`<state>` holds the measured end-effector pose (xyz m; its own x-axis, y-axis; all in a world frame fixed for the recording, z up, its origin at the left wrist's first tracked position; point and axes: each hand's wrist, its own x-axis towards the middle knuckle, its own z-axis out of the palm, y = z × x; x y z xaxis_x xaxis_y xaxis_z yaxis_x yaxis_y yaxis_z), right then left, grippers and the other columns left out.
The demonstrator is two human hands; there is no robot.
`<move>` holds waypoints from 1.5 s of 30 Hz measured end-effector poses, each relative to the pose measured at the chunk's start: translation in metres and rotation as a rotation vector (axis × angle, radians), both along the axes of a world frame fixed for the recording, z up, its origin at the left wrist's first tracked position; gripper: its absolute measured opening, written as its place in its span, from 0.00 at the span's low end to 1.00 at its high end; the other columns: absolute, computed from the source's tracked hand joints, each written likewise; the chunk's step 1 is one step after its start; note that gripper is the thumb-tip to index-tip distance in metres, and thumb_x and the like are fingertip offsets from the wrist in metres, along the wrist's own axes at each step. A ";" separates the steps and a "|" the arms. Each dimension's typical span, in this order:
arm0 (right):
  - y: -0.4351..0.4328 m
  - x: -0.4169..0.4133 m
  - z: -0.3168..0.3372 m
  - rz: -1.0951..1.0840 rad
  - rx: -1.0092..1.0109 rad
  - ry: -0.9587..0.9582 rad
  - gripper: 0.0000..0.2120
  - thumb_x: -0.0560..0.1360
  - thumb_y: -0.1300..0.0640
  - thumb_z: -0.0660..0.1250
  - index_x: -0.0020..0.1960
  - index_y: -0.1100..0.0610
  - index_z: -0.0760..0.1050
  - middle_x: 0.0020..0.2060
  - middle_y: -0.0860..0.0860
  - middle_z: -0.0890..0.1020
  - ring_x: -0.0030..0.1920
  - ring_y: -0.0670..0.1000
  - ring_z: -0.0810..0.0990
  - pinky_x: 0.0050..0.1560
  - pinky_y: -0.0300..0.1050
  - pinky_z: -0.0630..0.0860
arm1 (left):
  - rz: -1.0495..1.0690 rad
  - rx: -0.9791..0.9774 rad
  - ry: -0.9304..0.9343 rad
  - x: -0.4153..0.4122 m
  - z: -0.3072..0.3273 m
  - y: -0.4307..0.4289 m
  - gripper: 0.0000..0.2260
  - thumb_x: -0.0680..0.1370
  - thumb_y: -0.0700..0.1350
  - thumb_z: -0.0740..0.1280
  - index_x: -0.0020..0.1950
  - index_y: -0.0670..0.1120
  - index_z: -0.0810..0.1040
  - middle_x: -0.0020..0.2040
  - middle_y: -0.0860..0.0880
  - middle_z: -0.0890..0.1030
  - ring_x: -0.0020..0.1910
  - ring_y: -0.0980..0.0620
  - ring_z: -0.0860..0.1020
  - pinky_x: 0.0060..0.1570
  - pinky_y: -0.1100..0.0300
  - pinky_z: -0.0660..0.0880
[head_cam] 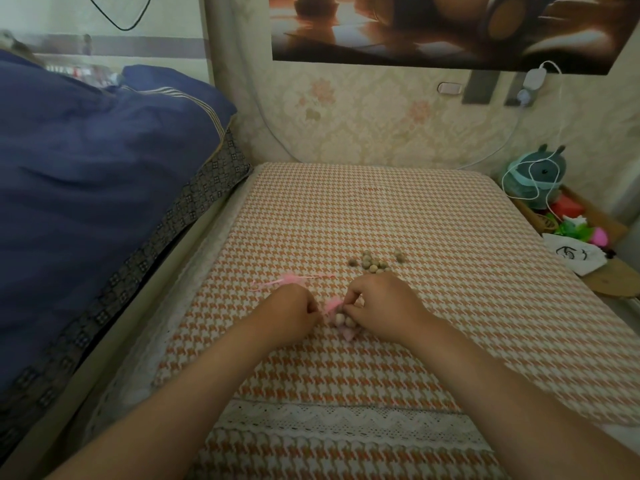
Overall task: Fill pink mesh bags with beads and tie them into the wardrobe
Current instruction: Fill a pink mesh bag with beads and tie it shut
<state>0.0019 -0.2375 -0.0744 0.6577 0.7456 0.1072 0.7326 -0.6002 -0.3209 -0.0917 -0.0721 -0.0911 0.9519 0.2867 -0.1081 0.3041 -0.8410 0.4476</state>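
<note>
2 hands meet over the near middle of the houndstooth cover: the left hand is curled tight, pinching what looks like the drawstring at the left of a pink mesh bag, while the right hand pinches the bag's gathered neck between thumb and fingertips. About 4 beads show through the mesh at the bag's belly. Just beyond the right hand lies a loose cluster of wooden beads, and a second pink bag with trailing ribbon lies flat just beyond the left hand. Such a bag is likely light, limp and snag-prone, the beads hard and apt to roll, so the neck and cords seem the best hold, mouth kept upward.
</note>
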 end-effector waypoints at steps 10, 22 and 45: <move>0.003 -0.001 -0.004 -0.139 0.074 0.126 0.08 0.77 0.52 0.69 0.41 0.50 0.84 0.35 0.46 0.86 0.35 0.45 0.82 0.37 0.46 0.80 | -0.006 -0.322 -0.303 0.005 0.001 -0.022 0.13 0.77 0.43 0.69 0.32 0.47 0.82 0.37 0.54 0.82 0.38 0.61 0.78 0.37 0.68 0.72; -0.011 0.014 0.007 -0.136 0.069 0.175 0.05 0.76 0.47 0.74 0.47 0.47 0.87 0.43 0.44 0.86 0.41 0.43 0.81 0.41 0.42 0.76 | 0.206 -0.639 -0.296 0.020 -0.008 -0.033 0.03 0.74 0.43 0.74 0.41 0.50 0.85 0.41 0.54 0.85 0.40 0.62 0.81 0.40 0.72 0.76; -0.023 0.032 -0.003 0.011 0.244 0.228 0.03 0.77 0.54 0.74 0.46 0.46 0.86 0.41 0.39 0.85 0.42 0.38 0.81 0.47 0.37 0.77 | 0.102 -0.375 -0.382 0.037 -0.013 -0.040 0.08 0.72 0.46 0.75 0.49 0.51 0.81 0.40 0.54 0.84 0.40 0.60 0.81 0.42 0.63 0.78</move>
